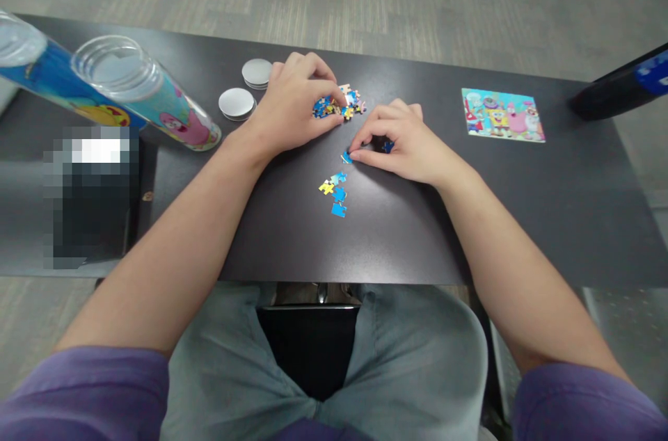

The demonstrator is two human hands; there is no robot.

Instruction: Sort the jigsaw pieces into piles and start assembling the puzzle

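Blue pc (347,158) is at R hand (399,142) fingertips, on their left; R thumb + finger nearly closed at it, grip unclear. L hand (300,103), farther off, fingers apart by pile (328,107).

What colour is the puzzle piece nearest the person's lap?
The puzzle piece is blue; head view.

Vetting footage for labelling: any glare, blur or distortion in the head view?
Head view: soft glare on the dark tabletop, below the loose puzzle pieces; wide-angle stretch, printed canisters leaning outward at left; pixelated block hides what's there; pile of pieces too small to separate cleanly, partly covered by the left hand.
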